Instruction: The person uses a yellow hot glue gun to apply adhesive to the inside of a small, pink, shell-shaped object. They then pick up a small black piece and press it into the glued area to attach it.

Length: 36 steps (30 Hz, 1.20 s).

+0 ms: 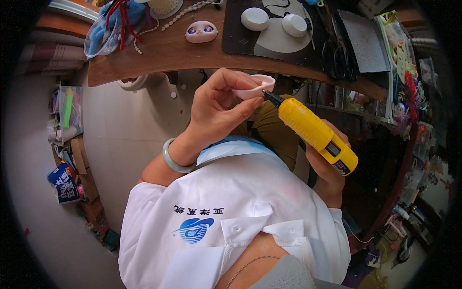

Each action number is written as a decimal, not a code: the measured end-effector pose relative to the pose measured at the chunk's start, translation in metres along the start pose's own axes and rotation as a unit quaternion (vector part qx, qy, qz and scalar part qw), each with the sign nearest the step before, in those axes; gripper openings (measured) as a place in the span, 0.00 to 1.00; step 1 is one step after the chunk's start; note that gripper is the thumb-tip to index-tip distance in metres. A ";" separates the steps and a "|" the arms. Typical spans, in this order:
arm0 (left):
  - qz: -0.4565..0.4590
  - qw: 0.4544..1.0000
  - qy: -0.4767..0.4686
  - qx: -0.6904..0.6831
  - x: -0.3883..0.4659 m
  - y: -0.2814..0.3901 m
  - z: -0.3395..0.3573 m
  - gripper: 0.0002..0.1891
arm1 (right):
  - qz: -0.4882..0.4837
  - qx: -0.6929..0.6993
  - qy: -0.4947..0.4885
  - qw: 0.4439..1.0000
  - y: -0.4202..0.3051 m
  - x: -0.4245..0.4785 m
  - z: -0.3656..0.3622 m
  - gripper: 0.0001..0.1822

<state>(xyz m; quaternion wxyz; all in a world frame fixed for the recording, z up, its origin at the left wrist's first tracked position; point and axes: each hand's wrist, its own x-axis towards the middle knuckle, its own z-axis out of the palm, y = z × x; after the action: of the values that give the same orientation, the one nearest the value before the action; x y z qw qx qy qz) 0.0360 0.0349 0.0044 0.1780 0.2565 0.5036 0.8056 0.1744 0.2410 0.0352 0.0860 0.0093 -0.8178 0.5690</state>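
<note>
Between the thumb and fingers of my left hand is a pale pink, shallow cup-shaped piece, its hollow side partly hidden by the fingers. My right hand grips a yellow hot glue gun from behind and below. The gun's black nozzle points up and left, its metal tip at the lower rim of the pink piece; whether it touches, I cannot tell. On the wooden table beyond my hands lies a pink doll face with purple eyes.
On a dark mat are two white rounded pieces and a black cord. Black-handled scissors lie near a grey tray at the right. A clear tub, red pipe cleaners and bead strings occupy the left.
</note>
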 end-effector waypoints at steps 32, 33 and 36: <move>0.140 0.960 0.045 0.240 0.007 -0.004 -0.004 0.15 | -0.099 -0.066 -0.001 0.993 0.022 0.011 0.020 0.10; 0.141 0.962 0.046 0.228 0.006 -0.004 -0.003 0.15 | -0.130 -0.098 -0.002 0.987 0.021 0.015 0.019 0.11; 0.143 0.966 0.047 0.210 0.007 -0.004 -0.004 0.15 | -0.188 -0.123 -0.005 0.974 0.015 0.027 0.017 0.09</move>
<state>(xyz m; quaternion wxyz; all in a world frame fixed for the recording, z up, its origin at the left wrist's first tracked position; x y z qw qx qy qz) 0.0286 0.0376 0.0009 -0.0205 0.3197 0.6271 0.7100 0.1439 0.2328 0.0200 0.1881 0.1551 -0.8653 0.4379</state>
